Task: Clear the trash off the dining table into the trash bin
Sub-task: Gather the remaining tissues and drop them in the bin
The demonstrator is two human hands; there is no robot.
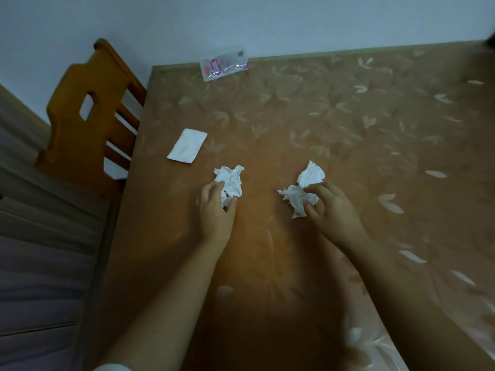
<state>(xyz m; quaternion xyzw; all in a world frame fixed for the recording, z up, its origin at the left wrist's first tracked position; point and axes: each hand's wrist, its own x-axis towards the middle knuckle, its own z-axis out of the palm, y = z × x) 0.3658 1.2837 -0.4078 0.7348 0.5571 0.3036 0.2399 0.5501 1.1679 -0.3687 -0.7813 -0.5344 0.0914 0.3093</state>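
On the brown, leaf-patterned counter [321, 116] we are closing both hands on trash. Our left hand [215, 212] is curling its fingers [214, 186] round the near side of one crumpled white tissue wad [231, 179]. Our right hand [333, 207] is pinching a second crumpled white tissue ball [304, 190] between thumb and fingers. Both pieces are sitting near the middle of the counter, and we cannot tell whether either is lifted yet.

Farther left, a flat white folded napkin [187, 146] is lying near the counter edge, close to the orange wooden chair [88, 116]. A clear plastic wrapper with purple print [224, 66] is sitting at the far edge by the wall. We are seeing no trash bin.

We are judging both grips shallow. Loose tissue tails are sticking out past the fingers, so a piece could tear off or slip free on the way to the bin. With both hands full, the napkin and wrapper are needing a second trip and could be left behind.
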